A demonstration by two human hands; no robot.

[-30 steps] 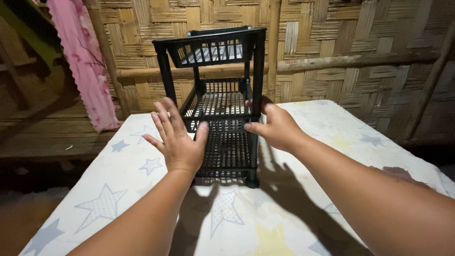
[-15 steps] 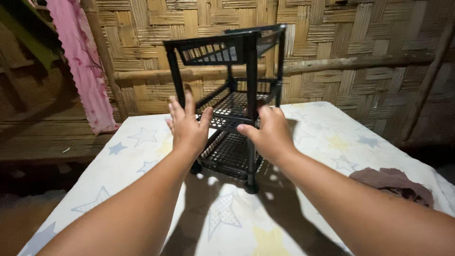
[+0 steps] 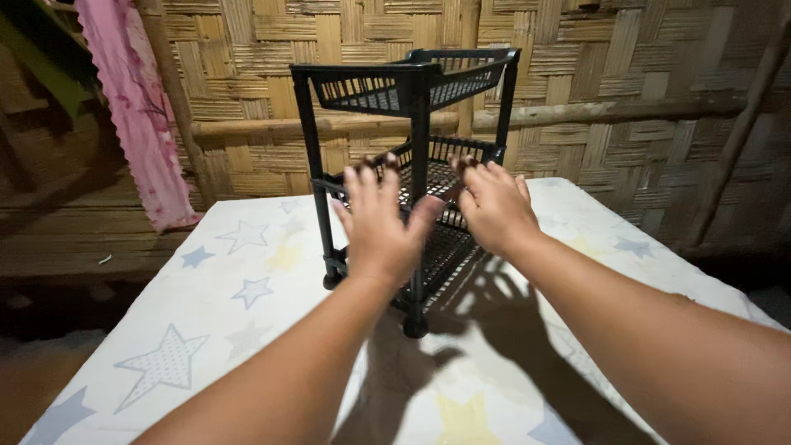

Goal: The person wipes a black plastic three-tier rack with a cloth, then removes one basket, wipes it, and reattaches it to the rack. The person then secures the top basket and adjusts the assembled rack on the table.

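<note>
Reaching at the middle of the frame, the left hand [image 3: 381, 224] and right hand [image 3: 494, 206] spread their fingers wide against the black tiered plastic rack [image 3: 409, 165], gripping nothing. The rack stands upright on the star-print sheet [image 3: 206, 305], before the woven bamboo wall [image 3: 626, 74]. Seemingly this is the taking-hold step; closing on the posts comes next.

**Rack turned corner-on, both hands drawn in to its middle tier**

A second ago the black tiered rack [image 3: 412, 177] stood square to the camera, its long side facing front in the upper middle of the frame. Now it is rotated, with one corner post pointing at the viewer and its foot lower in the frame.

The left hand [image 3: 381, 222], which hovered open to the left of the rack and apart from it, has moved up against the front post at the middle tier. The right hand [image 3: 494, 206], earlier on the right-hand post, now sits just right of that post, fingers [image 3: 471, 171] over the middle tier's rim.
</note>
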